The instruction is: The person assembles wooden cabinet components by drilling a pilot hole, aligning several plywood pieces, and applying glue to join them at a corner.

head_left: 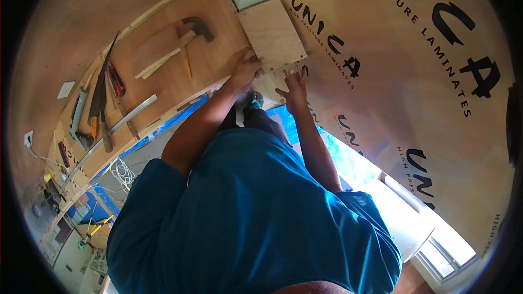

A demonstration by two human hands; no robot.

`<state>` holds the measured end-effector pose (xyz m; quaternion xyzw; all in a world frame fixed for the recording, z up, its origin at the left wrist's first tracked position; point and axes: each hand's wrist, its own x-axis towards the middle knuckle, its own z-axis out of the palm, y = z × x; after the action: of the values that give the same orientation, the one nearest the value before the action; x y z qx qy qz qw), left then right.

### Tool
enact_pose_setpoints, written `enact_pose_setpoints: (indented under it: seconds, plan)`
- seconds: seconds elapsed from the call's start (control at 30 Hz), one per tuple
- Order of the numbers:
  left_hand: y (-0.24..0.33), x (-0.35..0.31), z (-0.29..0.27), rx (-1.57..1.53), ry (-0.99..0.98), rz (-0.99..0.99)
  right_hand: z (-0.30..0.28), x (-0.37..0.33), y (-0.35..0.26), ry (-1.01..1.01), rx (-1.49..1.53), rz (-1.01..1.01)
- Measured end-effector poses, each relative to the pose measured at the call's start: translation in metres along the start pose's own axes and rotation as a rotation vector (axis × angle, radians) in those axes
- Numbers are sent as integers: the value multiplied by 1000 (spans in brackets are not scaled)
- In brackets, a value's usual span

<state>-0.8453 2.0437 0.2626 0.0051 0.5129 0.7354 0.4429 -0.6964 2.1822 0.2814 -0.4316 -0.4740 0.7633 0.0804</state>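
A square, pale plywood panel [274,31] stands in the corner between the wooden bench and the sheeted wall, with small dark spots near its edges. My left hand [247,69] is at the panel's near left corner, its fingers closed on the edge. Just below the near right edge is my right hand [295,93], thumb stretched away from raised fingers; I see nothing held in it. A claw hammer [197,28] lies on the bench to the left, beside a thin wood offcut [158,64] and a pencil [188,64].
Along the bench [215,8] at left lie a handsaw [98,95], red-handled pliers [116,81], a caulking gun [79,111] and a metal strip [132,114]. White cable [122,173] hangs coiled below its edge. Printed brown sheeting [381,65] covers the right wall.
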Motion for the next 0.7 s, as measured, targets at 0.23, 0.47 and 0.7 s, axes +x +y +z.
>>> enact_pose_setpoints:
  seconds: [0.23,0.47,0.7]
  plan:
    - [12,28,3,52,72,10,31,40,-23,-21,-31,91]
    - [12,32,-7,7,72,-52,61,53,-35,-25,-50,70]
    - [31,44,3,140,85,-199,63,86,-8,-66,-12,-50]
